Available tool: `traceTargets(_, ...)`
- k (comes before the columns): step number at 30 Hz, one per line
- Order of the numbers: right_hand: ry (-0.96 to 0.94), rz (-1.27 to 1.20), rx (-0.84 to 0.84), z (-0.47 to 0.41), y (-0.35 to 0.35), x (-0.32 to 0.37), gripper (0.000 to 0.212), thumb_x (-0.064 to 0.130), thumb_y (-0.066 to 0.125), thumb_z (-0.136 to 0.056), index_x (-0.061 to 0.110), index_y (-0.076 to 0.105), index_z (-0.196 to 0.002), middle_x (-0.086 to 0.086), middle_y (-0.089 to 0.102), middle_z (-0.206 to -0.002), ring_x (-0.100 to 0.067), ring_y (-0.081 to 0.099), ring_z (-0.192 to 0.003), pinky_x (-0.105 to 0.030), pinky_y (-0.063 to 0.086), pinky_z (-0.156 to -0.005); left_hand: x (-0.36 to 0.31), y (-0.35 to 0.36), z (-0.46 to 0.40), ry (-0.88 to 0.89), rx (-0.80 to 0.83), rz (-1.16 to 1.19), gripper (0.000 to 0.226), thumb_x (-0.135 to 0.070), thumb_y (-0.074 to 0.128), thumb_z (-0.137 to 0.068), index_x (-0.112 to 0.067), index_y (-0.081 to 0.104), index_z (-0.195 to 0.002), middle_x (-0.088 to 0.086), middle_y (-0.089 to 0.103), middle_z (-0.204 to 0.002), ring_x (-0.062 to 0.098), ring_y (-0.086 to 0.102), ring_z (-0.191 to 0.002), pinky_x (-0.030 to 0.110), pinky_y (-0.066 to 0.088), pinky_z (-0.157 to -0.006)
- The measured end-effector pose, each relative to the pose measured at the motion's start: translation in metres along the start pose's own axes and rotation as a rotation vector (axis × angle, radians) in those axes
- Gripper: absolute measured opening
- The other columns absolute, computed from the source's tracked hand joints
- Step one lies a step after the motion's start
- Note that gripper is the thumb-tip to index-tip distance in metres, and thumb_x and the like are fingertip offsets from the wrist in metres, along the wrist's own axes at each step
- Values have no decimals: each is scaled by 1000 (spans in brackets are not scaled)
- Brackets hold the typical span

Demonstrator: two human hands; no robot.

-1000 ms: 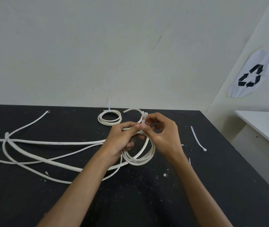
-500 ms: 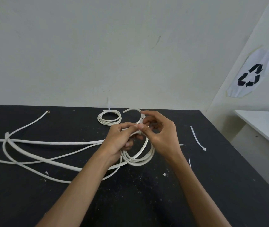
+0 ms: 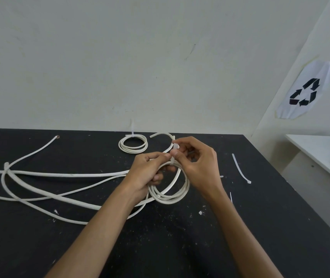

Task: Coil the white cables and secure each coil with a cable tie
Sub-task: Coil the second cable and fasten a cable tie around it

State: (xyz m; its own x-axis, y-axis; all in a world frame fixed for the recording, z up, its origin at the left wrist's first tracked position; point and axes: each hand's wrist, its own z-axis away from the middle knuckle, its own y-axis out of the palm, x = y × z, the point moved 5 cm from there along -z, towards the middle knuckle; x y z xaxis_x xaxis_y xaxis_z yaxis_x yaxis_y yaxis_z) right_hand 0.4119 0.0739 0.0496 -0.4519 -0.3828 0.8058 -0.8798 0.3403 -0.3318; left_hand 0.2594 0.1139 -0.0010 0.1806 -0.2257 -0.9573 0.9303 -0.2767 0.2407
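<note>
Your left hand (image 3: 147,173) clamps the springy white cable coil (image 3: 170,189) at its top — keep that grip there, or the loops spread. Your right hand (image 3: 197,159) pinches the light, thin cable tie (image 3: 174,150) beside it.

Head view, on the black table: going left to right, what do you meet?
Loose tangle of white cable → small finished white cable coil with its tie → left hand gripping the coil in progress → right hand pinching the white cable tie → spare white cable tie lying flat.
</note>
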Motion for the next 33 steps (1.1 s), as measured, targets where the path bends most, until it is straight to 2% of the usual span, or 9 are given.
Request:
traceTargets(4, 10, -1, -11, 0, -2, -1, 11, 20, 82, -95, 29, 80, -102, 2, 71, -76, -19, 65, -71, -29, 53, -66, -1, 1, 2, -7, 5, -5, 18, -18, 67, -103, -3, 78, -106, 19, 74, -82, 7, 32, -38, 18, 18, -41)
traceTargets(9, 92, -82, 34, -3, -2, -6, 17, 16, 83, -93, 29, 78, -104, -5, 74, -80, -31, 73, -79, -53, 60, -78, 0, 1, 3, 0, -3, -10, 20, -18, 68, -103, -1, 77, -109, 20, 75, -82, 8, 32, -38, 18, 21, -40)
traceTargets(11, 140, -147, 63, -4, -3, -7, 18, 12, 83, -92, 24, 78, -105, -9, 76, -81, -33, 76, -83, -56, 62, -83, 1, 1, 3, 3, -5, -8, 21, -18, 68, -103, 0, 77, -110, 21, 75, -81, 8, 32, -38, 18, 21, -40)
traceTargets(14, 203, -223, 108, -3, -5, -5, 17, 8, 82, -93, 17, 77, -107, -12, 78, -82, -32, 78, -81, -49, 63, -83, 2, -1, 2, 9, 0, -16, 21, -19, 69, -102, -1, 77, -110, 22, 75, -83, 8, 32, -39, 18, 22, -40)
traceTargets(16, 268, -278, 125, -2, -6, -5, 17, 6, 82, -92, 13, 78, -107, -11, 78, -82, -25, 77, -75, -42, 64, -76, 2, -2, 2, 11, 1, -17, 20, -19, 69, -102, -2, 77, -110, 22, 75, -84, 8, 32, -39, 17, 23, -39)
traceTargets(19, 353, -341, 132, 0, -8, -8, 16, 4, 80, -92, 9, 78, -107, -10, 74, -78, -15, 71, -68, -30, 55, -62, 2, -2, 2, 11, 4, -10, 20, -18, 69, -102, -2, 77, -111, 23, 75, -84, 8, 32, -39, 17, 23, -38)
traceTargets(24, 386, -368, 129, 1, -9, -10, 14, 7, 82, -91, 9, 80, -104, -16, 74, -84, -22, 70, -74, -29, 52, -60, 3, -2, 1, 3, 10, -8, 21, -18, 68, -102, -2, 77, -112, 22, 74, -83, 8, 31, -39, 17, 22, -38)
traceTargets(28, 359, -358, 108, 0, -11, -10, 12, 4, 83, -90, 6, 81, -101, -20, 77, -87, -27, 73, -78, -34, 58, -68, 6, -2, 0, -29, 34, 2, 22, -18, 68, -102, -2, 76, -114, 20, 74, -84, 7, 31, -39, 17, 20, -39)
traceTargets(33, 312, -233, 126, -5, -14, -5, 10, 6, 87, -88, 7, 82, -97, -15, 81, -85, -19, 76, -74, -29, 56, -68, 12, -4, 0, -144, 105, 86, 28, -17, 65, -103, 1, 72, -124, 20, 73, -88, 3, 30, -37, 14, 21, -34)
